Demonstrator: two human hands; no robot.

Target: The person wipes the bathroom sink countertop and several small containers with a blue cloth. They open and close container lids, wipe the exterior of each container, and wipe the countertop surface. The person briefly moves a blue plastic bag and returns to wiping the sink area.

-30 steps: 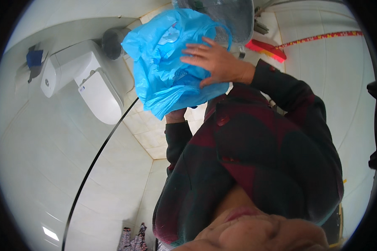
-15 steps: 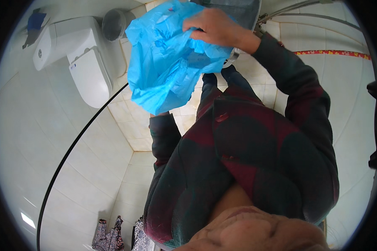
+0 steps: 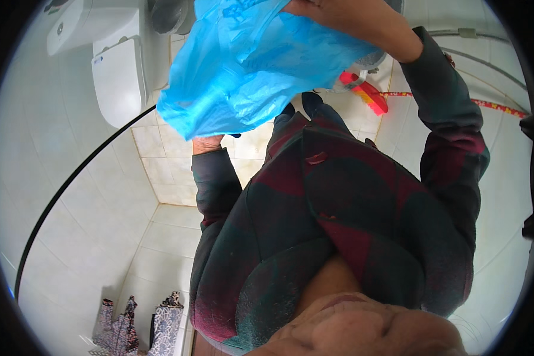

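A light blue plastic bag [image 3: 243,77] hangs spread out in front of me, crumpled and sheer in places. My right hand [image 3: 332,13] grips its upper edge with closed fingers, partly cut off by the top of the picture. Below the bag's lower left corner, only the wrist and heel of my left hand [image 3: 207,143] show. The bag covers the fingers of that hand, so its grip is hidden.
At the left stands a white toilet [image 3: 120,80] beside a grey bin [image 3: 169,15]. A red and yellow broom [image 3: 366,94] leans near the right wall. Patterned fabric bags [image 3: 167,326] hang at the lower left. A black cable [image 3: 71,184] crosses the left side.
My right hand has moved up and to the right, stretching the bag wider. My left wrist has shifted slightly left and up. The broom head has come into view.
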